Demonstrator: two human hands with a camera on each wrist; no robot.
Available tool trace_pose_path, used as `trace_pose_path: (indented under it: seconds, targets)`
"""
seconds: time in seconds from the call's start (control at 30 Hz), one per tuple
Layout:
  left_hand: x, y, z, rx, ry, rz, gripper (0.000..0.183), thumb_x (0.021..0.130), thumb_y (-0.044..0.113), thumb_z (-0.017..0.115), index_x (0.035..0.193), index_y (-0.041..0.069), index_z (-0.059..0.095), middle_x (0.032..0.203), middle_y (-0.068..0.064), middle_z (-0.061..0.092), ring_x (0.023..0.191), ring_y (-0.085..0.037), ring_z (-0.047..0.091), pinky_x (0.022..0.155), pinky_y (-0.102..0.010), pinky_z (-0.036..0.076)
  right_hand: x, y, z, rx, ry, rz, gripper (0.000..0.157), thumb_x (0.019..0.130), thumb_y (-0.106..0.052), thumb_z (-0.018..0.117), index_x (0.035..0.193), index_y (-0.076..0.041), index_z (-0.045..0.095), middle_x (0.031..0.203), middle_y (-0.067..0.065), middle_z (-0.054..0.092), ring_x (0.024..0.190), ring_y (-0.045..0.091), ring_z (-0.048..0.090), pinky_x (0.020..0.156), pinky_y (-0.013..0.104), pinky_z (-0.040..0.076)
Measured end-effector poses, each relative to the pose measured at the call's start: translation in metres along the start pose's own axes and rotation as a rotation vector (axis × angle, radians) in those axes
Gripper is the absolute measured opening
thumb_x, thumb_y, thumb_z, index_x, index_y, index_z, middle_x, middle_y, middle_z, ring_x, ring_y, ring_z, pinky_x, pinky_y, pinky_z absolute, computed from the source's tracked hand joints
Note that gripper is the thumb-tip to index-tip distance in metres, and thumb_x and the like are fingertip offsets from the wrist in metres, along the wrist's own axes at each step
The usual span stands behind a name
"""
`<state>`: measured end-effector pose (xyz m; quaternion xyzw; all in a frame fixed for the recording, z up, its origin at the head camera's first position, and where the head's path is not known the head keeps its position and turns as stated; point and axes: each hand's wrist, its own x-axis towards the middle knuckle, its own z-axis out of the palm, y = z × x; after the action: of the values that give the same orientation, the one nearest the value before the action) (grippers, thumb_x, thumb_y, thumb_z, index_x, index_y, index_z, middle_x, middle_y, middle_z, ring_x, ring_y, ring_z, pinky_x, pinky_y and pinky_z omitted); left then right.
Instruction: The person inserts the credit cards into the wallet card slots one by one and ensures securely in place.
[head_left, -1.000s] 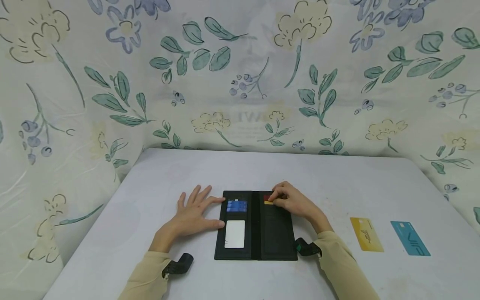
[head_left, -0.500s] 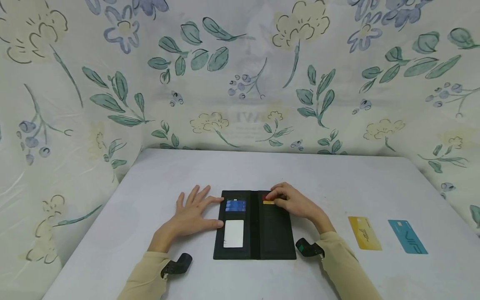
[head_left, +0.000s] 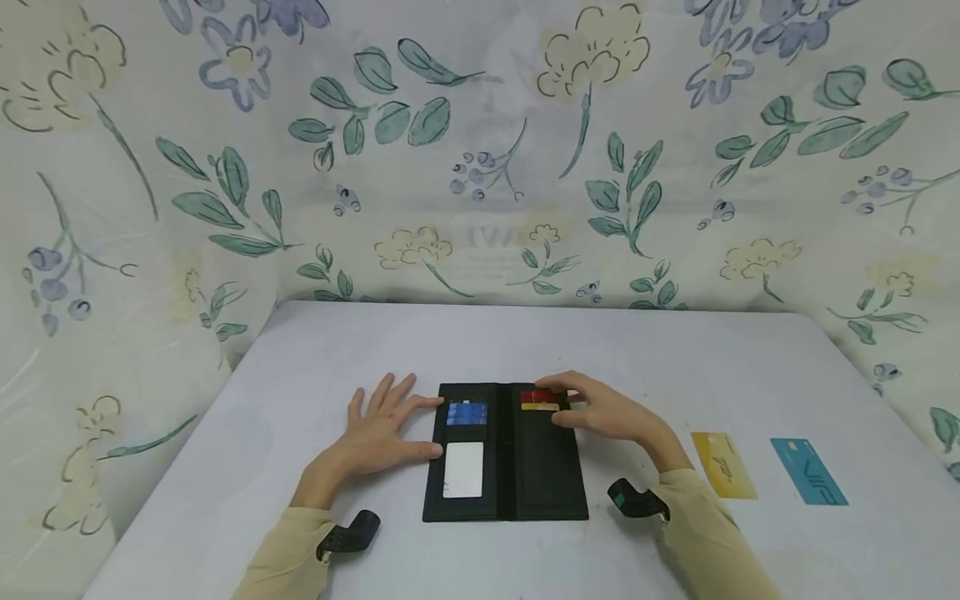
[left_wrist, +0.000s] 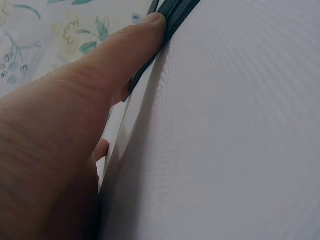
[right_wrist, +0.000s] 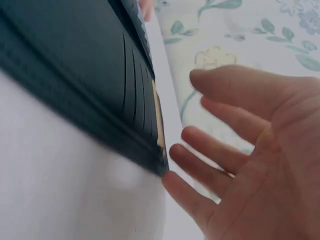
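A black card wallet [head_left: 547,467] lies unfolded on the white table. Blue cards [head_left: 467,413] fill its upper left slots, with a white card [head_left: 462,470] below them. In the upper right slots sit a red card [head_left: 538,397] and a yellow-edged card [head_left: 538,407]. My left hand [head_left: 378,437] is spread flat, its thumb and index fingertip touching the wallet's left edge; the left wrist view shows the thumb [left_wrist: 125,47] against that edge. My right hand [head_left: 607,408] hovers at the upper right corner, fingers loosely bent; in the right wrist view nothing is between the fingers [right_wrist: 220,150].
To the right on the table [head_left: 637,558] lie a gold card [head_left: 723,465] and a blue VIP card [head_left: 809,472]. A flower-patterned sheet [head_left: 480,167] hangs behind and at the sides. Dark cameras [head_left: 348,533] sit on both wrists.
My right hand has let go of the red card and drawn back to the right, uncovering the red and yellow edges. My left hand stays against the wallet.
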<state>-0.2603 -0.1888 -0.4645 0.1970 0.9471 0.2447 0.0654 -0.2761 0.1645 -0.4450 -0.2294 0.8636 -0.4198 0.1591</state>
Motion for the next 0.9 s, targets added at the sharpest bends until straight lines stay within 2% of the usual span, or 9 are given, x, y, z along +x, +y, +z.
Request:
trace_pose_path:
  seconds: [0.17,0.4,0.7,0.9]
  targets:
    - [0.0,-0.002,0.001,0.004,0.005,0.004,0.072,0.08,0.061,0.071,0.14,0.025,0.055,0.163,-0.019,0.02,0.149,-0.046,-0.001,0.111,-0.07,-0.012,-0.006,0.006,-0.007,0.025,0.008,-0.014,0.058,0.092,-0.018,0.064,0.146,-0.008,0.045,0.151,0.013,0.043,0.14,0.037,0.038,0.113,0.059,0.031]
    - [0.0,-0.003,0.001,0.016,0.003,-0.003,0.072,0.08,0.062,0.071,0.14,0.025,0.054,0.163,-0.019,0.019,0.149,-0.045,-0.001,0.111,-0.069,-0.012,-0.018,0.015,-0.018,0.006,0.043,-0.036,0.06,0.093,-0.019,0.066,0.147,-0.008,0.043,0.152,0.015,0.041,0.141,0.038,0.036,0.114,0.06,0.028]
    - [-0.001,-0.001,0.0,0.012,0.008,0.007,0.071,0.08,0.059,0.071,0.14,0.024,0.054,0.162,-0.02,0.02,0.149,-0.047,0.0,0.11,-0.07,-0.011,-0.041,0.026,-0.029,-0.054,0.078,0.063,0.064,0.09,-0.024,0.068,0.147,-0.007,0.044,0.151,0.016,0.044,0.14,0.039,0.037,0.112,0.065,0.028]
    - [-0.001,-0.001,0.001,0.016,0.007,0.002,0.071,0.08,0.059,0.072,0.14,0.024,0.054,0.162,-0.02,0.02,0.149,-0.046,0.0,0.111,-0.07,-0.011,-0.061,0.031,-0.037,-0.103,0.108,0.119,0.064,0.089,-0.026,0.068,0.147,-0.01,0.044,0.152,0.019,0.04,0.141,0.046,0.031,0.108,0.07,0.028]
